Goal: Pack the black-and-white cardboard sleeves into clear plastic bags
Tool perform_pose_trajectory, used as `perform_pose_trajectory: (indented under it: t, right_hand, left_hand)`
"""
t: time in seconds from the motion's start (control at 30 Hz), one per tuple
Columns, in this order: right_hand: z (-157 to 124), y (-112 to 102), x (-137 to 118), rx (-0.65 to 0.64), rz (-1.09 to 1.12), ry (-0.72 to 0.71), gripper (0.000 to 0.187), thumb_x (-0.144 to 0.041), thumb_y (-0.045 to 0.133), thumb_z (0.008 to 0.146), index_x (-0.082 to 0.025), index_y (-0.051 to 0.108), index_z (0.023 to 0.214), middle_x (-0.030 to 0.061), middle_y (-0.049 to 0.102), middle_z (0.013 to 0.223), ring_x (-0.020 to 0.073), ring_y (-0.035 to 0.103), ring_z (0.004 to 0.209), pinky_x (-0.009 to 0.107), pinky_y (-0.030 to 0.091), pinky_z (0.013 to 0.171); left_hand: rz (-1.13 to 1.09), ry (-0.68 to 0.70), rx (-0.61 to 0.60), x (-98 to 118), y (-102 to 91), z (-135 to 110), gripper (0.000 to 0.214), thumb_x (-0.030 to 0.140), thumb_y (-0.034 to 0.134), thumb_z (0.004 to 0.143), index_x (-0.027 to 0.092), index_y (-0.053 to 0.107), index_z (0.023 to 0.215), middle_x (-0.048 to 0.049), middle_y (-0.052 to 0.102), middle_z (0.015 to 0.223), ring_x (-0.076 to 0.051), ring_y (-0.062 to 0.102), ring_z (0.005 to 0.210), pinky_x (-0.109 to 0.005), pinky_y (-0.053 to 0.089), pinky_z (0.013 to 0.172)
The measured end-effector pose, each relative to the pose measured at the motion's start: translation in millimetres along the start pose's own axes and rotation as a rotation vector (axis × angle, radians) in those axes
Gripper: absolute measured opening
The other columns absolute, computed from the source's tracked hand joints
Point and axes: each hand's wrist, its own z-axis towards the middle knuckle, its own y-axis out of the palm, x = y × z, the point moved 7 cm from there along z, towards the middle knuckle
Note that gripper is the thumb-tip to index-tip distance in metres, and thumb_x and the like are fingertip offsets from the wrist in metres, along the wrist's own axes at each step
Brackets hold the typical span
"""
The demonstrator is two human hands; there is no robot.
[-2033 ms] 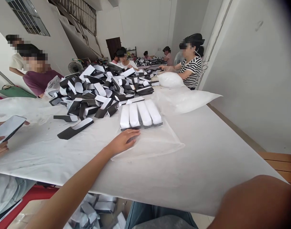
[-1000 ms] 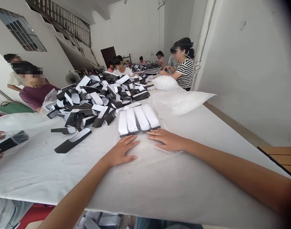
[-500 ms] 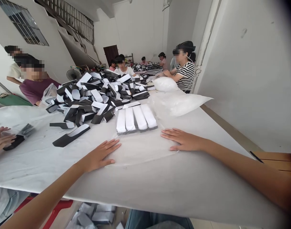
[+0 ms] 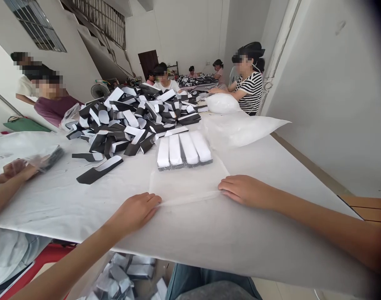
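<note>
The left hand (image 4: pixel 134 211) and the right hand (image 4: pixel 247 191) are resting on the near edge of a clear plastic sheet (image 4: pixel 187 183), one at each end, with the fingers curled in rather than spread wide. Neither hand is clearly gripping it – I can't tell whether they are pinching the plastic or only touching it.

Just beyond them, four white strips on a dark backing (image 4: pixel 184 150) are lying side by side on that plastic. So far, these four are the only pieces sitting on it. A large heap of folded black-and-white pieces (image 4: pixel 134 116), too many to count, is lying loose on the white-covered tabletop (image 4: pixel 259 237), with two more pieces (image 4: pixel 99 169) lying at its near edge.

To the right, two white plastic bags are lying on the tabletop: one puffed (image 4: pixel 222 103), one flatter (image 4: pixel 245 131). At the left, another person's two hands (image 4: pixel 18 168) are working at a clear bag (image 4: pixel 51 158) with something dark in it.

Seven more people are sitting or standing around the room, and a second heap (image 4: pixel 193 79) is piling up at the far end – more pieces (image 4: pixel 121 277) are lying on the floor below the table edge.
</note>
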Motion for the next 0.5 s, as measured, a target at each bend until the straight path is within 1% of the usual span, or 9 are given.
perform_pose_trajectory:
  t: [0.07,0.13,0.2,0.3,0.4,0.5]
  right_hand:
    - [-3,-1,6,0.004,0.049,0.03,0.025,-0.031,0.036,0.097,-0.023,0.054,0.084,0.0037,0.06,0.081,0.0195,0.055,0.071,0.032,0.039,0.062]
    - [-7,-3,11,0.008,0.072,0.06,0.025,-0.034,0.039,0.096,-0.023,0.048,0.075,0.0029,0.056,0.077,0.0186,0.051,0.067,0.032,0.036,0.059]
    - [-11,-5,15,0.01,0.096,0.092,0.029,-0.034,0.039,0.095,-0.022,0.041,0.068,0.0027,0.053,0.074,0.0178,0.048,0.064,0.031,0.034,0.056]
    - [-17,-8,17,0.014,0.134,0.119,0.033,-0.032,0.037,0.094,-0.022,0.034,0.063,0.0026,0.05,0.072,0.0174,0.046,0.062,0.032,0.034,0.056]
    - [-21,-10,17,0.012,0.135,0.14,0.03,-0.029,0.036,0.094,-0.023,0.036,0.065,0.0025,0.051,0.073,0.0181,0.047,0.063,0.032,0.036,0.058]
    - [-27,-11,19,-0.002,0.174,0.165,0.02,-0.03,0.037,0.094,-0.024,0.048,0.078,0.0032,0.057,0.082,0.0195,0.052,0.068,0.033,0.039,0.061]
  left_hand:
    - [0.021,-0.038,-0.02,-8,4.6,-4,0.037,0.034,0.027,0.102,0.02,0.059,0.093,-0.0043,0.063,0.081,-0.02,0.058,0.072,-0.032,0.043,0.064]
    - [0.048,-0.059,-0.03,-15,7.5,-9,0.039,0.034,0.026,0.103,0.02,0.056,0.082,-0.0034,0.059,0.073,-0.02,0.055,0.068,-0.031,0.041,0.062]
    - [0.056,-0.048,-0.022,-18,8.7,-13,0.039,0.034,0.027,0.103,0.02,0.053,0.076,-0.0032,0.058,0.071,-0.02,0.054,0.069,-0.031,0.039,0.062]
    - [0.028,-0.012,-0.005,-17,8.9,-16,0.037,0.033,0.029,0.102,0.02,0.052,0.076,-0.0031,0.059,0.072,-0.021,0.053,0.073,-0.032,0.04,0.065]
    - [-0.026,0.009,0.001,-16,8.1,-15,0.037,0.033,0.03,0.102,0.02,0.055,0.079,-0.0029,0.06,0.075,-0.021,0.053,0.074,-0.033,0.041,0.067]
    - [-0.095,0.01,0.019,-19,6.9,-15,0.036,0.034,0.032,0.101,0.021,0.06,0.082,-0.0037,0.062,0.082,-0.021,0.056,0.079,-0.034,0.044,0.071]
